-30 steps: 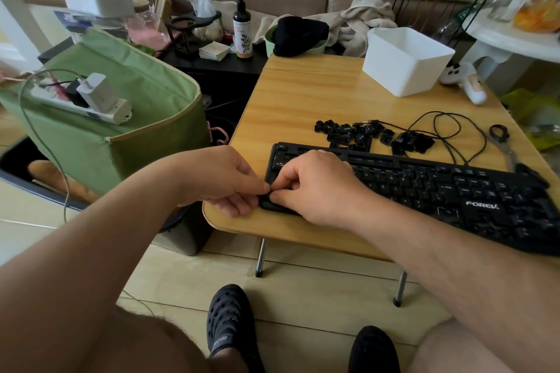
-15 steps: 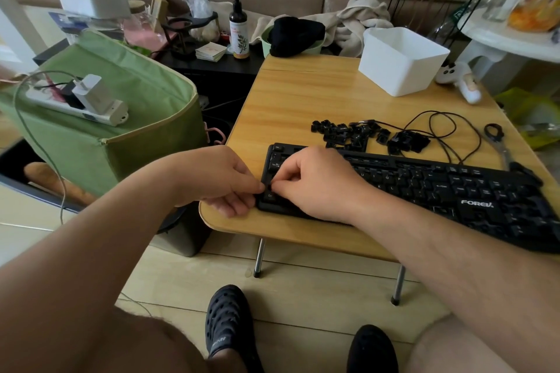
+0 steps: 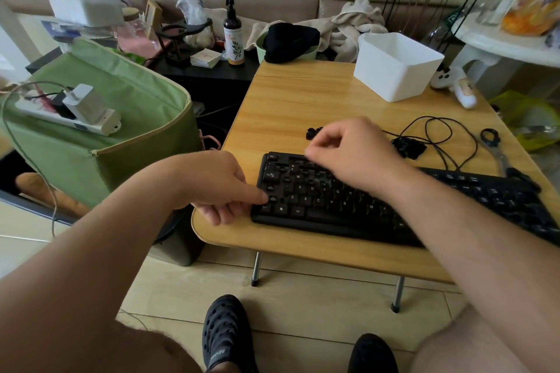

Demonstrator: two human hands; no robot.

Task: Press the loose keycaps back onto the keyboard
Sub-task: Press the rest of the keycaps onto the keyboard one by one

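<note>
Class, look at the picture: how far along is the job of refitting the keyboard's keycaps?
Done: most keys on the keyboard look seated. In hand: the left hand touches the keyboard's left edge, while the right hand is above the top rows, near the loose keycaps; blur hides whether it holds one. Left: those keycaps on the table, plus some apparent gaps.

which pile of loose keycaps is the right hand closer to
The left pile, just behind the keyboard's left end: the right hand hovers right beside it, partly hiding it. The other pile lies apart, near the cable.
</note>
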